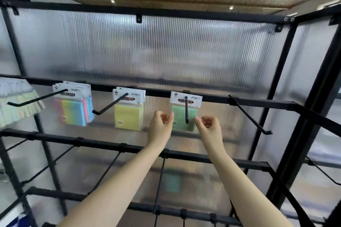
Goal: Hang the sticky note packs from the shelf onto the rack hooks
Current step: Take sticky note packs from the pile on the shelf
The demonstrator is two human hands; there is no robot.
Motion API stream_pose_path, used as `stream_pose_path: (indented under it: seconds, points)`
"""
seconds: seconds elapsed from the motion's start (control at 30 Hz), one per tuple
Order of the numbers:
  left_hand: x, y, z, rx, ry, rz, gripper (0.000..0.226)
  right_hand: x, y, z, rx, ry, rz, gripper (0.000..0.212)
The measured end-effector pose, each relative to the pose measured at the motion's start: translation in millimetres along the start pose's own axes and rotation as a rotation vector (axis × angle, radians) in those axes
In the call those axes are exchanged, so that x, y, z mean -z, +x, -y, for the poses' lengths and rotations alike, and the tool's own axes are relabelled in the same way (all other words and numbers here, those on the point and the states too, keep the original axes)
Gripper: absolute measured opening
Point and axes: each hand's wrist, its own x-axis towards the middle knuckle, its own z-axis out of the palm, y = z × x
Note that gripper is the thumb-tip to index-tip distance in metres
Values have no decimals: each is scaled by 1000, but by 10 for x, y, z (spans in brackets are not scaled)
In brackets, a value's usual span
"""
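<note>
On the rack's upper bar (212, 98), from the left, hang multicolour packs (73, 108), a yellow pack (128, 114), then the green sticky note pack (182, 116) on its hook (186, 110). Your left hand (160, 124) and right hand (209, 125) flank the green pack (fingers loosely curled, gripping nothing), just in front of it. The hook further right (251, 116) is bare.

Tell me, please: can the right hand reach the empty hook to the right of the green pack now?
Probably yes. The right hand holds nothing and hangs beside the green pack; nothing stands between it and the empty hook.
</note>
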Motion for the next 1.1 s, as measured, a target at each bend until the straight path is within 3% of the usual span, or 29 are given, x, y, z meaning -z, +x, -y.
stream_pose_path:
  seconds: [0.2, 0.33, 0.53, 0.8, 1.1]
  points:
    - [53, -187, 263, 122, 208, 83, 20, 52, -153, -246, -153, -231, 186, 20]
    - [246, -440, 375, 112, 292, 133, 10, 24, -371, -255, -132, -317, 292, 18]
    - [766, -774, 451, 114, 333, 164, 23, -308, -653, -118, -20, -389, 440, 21]
    - [1934, -1038, 610, 50, 684, 53, 23, -1252, -1152, 204, 139, -479, 741, 20]
    - [3529, -1188, 862, 217, 921, -32, 21, -2668, -1895, 708, 309, -497, 906, 19]
